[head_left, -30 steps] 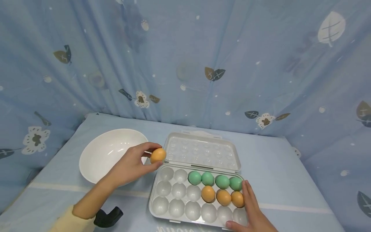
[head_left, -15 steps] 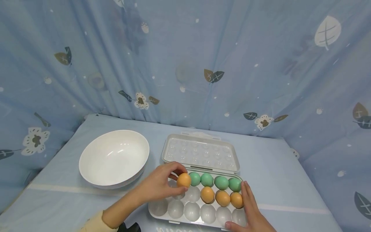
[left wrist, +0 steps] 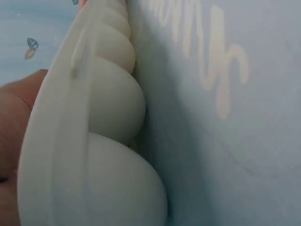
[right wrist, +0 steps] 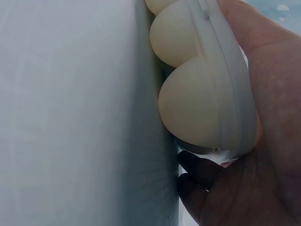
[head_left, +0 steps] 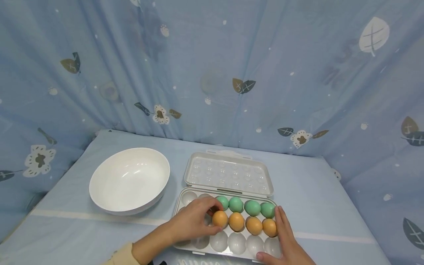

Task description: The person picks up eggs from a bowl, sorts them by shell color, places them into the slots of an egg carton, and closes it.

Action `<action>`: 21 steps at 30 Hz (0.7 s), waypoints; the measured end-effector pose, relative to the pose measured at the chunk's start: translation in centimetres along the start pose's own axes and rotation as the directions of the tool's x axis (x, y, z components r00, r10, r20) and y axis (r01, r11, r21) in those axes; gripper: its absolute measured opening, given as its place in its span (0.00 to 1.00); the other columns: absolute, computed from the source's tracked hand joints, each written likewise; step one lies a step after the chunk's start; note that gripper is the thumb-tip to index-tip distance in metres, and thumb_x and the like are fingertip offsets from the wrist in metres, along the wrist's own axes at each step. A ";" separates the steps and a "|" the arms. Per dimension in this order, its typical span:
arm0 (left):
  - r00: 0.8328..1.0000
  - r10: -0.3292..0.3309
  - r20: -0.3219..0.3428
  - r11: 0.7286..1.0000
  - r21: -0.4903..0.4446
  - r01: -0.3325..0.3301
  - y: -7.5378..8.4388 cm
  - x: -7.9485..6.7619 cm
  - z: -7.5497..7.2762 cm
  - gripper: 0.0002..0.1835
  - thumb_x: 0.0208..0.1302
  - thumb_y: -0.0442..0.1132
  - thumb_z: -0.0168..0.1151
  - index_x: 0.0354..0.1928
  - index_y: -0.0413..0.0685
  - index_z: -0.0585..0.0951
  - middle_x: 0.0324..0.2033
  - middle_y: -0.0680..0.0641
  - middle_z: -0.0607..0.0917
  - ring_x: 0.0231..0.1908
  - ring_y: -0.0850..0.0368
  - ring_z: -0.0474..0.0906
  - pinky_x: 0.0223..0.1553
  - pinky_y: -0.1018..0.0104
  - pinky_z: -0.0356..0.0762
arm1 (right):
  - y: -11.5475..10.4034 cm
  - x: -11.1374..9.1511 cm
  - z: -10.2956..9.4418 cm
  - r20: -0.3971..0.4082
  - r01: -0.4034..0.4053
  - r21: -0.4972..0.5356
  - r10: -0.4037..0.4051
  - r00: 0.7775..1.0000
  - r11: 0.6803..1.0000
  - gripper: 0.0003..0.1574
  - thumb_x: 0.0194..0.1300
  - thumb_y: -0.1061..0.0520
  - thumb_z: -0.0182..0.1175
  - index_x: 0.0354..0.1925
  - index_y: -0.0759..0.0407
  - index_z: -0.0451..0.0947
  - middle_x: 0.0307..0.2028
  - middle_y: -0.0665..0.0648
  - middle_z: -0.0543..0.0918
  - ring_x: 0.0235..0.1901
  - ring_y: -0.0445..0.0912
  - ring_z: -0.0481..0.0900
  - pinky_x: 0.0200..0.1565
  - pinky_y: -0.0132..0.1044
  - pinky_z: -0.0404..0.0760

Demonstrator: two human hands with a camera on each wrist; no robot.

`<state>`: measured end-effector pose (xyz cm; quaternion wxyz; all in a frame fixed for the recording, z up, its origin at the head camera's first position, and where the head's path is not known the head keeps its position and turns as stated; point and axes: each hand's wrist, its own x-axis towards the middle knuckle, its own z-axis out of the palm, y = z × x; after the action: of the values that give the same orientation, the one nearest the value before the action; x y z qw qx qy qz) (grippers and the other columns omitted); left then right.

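Note:
My left hand [head_left: 193,220] pinches an orange egg [head_left: 220,219] between thumb and fingers, low at a middle-row cup of the white egg tray [head_left: 212,251]. Right beside that egg, three orange eggs [head_left: 254,225] continue the row. Several green eggs [head_left: 236,204] fill the right part of the back row. My right hand [head_left: 287,239] holds the tray's right end, fingers along its side and thumb at the front edge. In the right wrist view two dark fingertips [right wrist: 193,165] curl below the tray's end. The left wrist view shows the rounded undersides of the cups [left wrist: 115,101]; the egg is hidden there.
A large white bowl [head_left: 129,180] stands on the left of the cloth-covered table [head_left: 311,191]. The tray's clear lid [head_left: 228,173] lies opened flat behind it. A blue patterned curtain [head_left: 198,66] hangs along the back.
My left hand has carried the orange egg from beside the bowl rightward over the tray and down to the middle row. The right hand has stayed on the tray's right end.

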<state>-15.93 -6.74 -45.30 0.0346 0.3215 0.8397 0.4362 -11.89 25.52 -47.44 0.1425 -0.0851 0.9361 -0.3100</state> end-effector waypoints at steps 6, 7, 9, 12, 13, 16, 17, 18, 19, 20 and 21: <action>0.998 0.063 -0.025 0.979 0.193 -0.057 -0.2 0.0 0.5 0.20 0.55 0.42 0.81 0.47 0.51 0.83 0.42 0.58 0.83 0.43 0.69 0.76 0.47 0.76 0.80 | 0.1 0.0 0.1 -0.016 0.025 -0.010 -0.025 1.000 1.000 0.84 0.57 0.31 0.72 0.82 0.46 0.20 0.80 0.68 0.25 0.75 0.79 0.47 0.58 0.75 0.75; 0.997 0.072 -0.030 0.973 0.223 -0.064 -0.2 0.0 0.6 0.20 0.55 0.43 0.82 0.47 0.51 0.83 0.42 0.58 0.84 0.43 0.68 0.75 0.47 0.76 0.79 | 0.1 0.0 0.1 -0.022 0.031 -0.013 -0.032 0.999 0.999 0.84 0.57 0.31 0.72 0.82 0.47 0.20 0.80 0.68 0.26 0.75 0.79 0.47 0.58 0.74 0.75; 0.996 0.079 -0.036 0.967 0.248 -0.067 -0.1 0.0 0.8 0.20 0.54 0.43 0.82 0.47 0.51 0.83 0.43 0.58 0.84 0.44 0.67 0.75 0.48 0.76 0.79 | 0.1 -0.1 0.1 -0.025 0.032 -0.017 -0.033 0.999 0.999 0.84 0.57 0.31 0.72 0.82 0.47 0.20 0.80 0.68 0.26 0.75 0.78 0.47 0.58 0.74 0.75; 0.996 0.080 -0.049 0.962 0.264 -0.064 -0.1 -0.1 0.8 0.21 0.54 0.43 0.82 0.48 0.50 0.83 0.44 0.57 0.83 0.46 0.66 0.76 0.50 0.75 0.80 | 0.0 -0.1 0.1 -0.024 0.031 -0.014 -0.031 0.999 0.999 0.83 0.58 0.31 0.72 0.82 0.46 0.19 0.80 0.68 0.25 0.75 0.78 0.46 0.58 0.74 0.75; 0.995 0.079 -0.054 0.961 0.269 -0.061 -0.1 -0.2 0.8 0.21 0.54 0.44 0.82 0.48 0.50 0.83 0.45 0.57 0.83 0.47 0.66 0.76 0.50 0.74 0.80 | 0.0 -0.1 0.1 -0.023 0.031 -0.013 -0.032 0.999 0.999 0.83 0.58 0.31 0.71 0.82 0.46 0.19 0.80 0.67 0.25 0.75 0.78 0.46 0.58 0.74 0.75; 0.995 0.078 -0.067 0.962 0.269 -0.057 -0.1 -0.5 0.6 0.22 0.55 0.45 0.81 0.49 0.50 0.83 0.46 0.56 0.83 0.47 0.65 0.77 0.50 0.74 0.81 | 0.0 -0.1 0.1 -0.030 0.040 -0.015 -0.040 0.999 0.999 0.82 0.58 0.32 0.71 0.82 0.46 0.20 0.81 0.67 0.26 0.75 0.78 0.46 0.57 0.74 0.76; 0.995 0.075 -0.069 0.964 0.260 -0.055 -0.1 -0.6 0.5 0.22 0.55 0.45 0.81 0.50 0.51 0.83 0.46 0.56 0.83 0.46 0.64 0.77 0.50 0.73 0.81 | 0.0 -0.2 0.1 -0.033 0.044 -0.021 -0.044 0.998 0.999 0.82 0.58 0.32 0.72 0.82 0.46 0.20 0.81 0.68 0.27 0.75 0.78 0.47 0.57 0.74 0.76; 0.994 0.078 -0.073 0.967 0.249 -0.058 -0.1 -0.8 0.3 0.23 0.55 0.46 0.81 0.50 0.50 0.83 0.47 0.55 0.83 0.46 0.64 0.78 0.49 0.73 0.81 | 0.0 -0.2 0.0 -0.036 0.048 -0.023 -0.049 0.998 0.999 0.82 0.58 0.32 0.72 0.82 0.46 0.21 0.81 0.68 0.28 0.75 0.78 0.47 0.58 0.74 0.75; 0.994 0.072 -0.076 0.970 0.239 -0.052 -0.1 -1.0 0.0 0.23 0.56 0.46 0.81 0.51 0.51 0.83 0.47 0.55 0.83 0.45 0.63 0.78 0.50 0.72 0.81 | 0.1 -0.2 -0.1 -0.037 0.054 -0.023 -0.055 0.998 0.998 0.82 0.58 0.32 0.72 0.82 0.47 0.21 0.81 0.69 0.29 0.75 0.78 0.47 0.59 0.75 0.74; 0.994 0.066 -0.081 0.972 0.232 -0.046 -0.2 -1.3 -0.3 0.24 0.56 0.47 0.80 0.52 0.51 0.83 0.48 0.56 0.83 0.45 0.62 0.78 0.50 0.71 0.81 | 0.1 -0.2 -0.2 -0.040 0.056 -0.022 -0.057 0.998 0.998 0.81 0.59 0.32 0.71 0.82 0.48 0.22 0.81 0.70 0.31 0.75 0.78 0.48 0.60 0.75 0.73; 0.994 0.061 -0.090 0.972 0.231 -0.039 -0.2 -1.7 -0.6 0.24 0.56 0.47 0.80 0.53 0.51 0.83 0.49 0.56 0.83 0.46 0.62 0.79 0.50 0.70 0.82 | 0.2 -0.2 -0.4 -0.046 0.058 -0.022 -0.059 0.997 0.998 0.80 0.60 0.33 0.71 0.83 0.48 0.23 0.81 0.71 0.33 0.75 0.77 0.48 0.61 0.76 0.71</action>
<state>-14.88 -8.22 -45.50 -0.0544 0.3229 0.8768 0.3522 -11.85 25.94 -47.27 0.1106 -0.1068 0.9394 -0.3065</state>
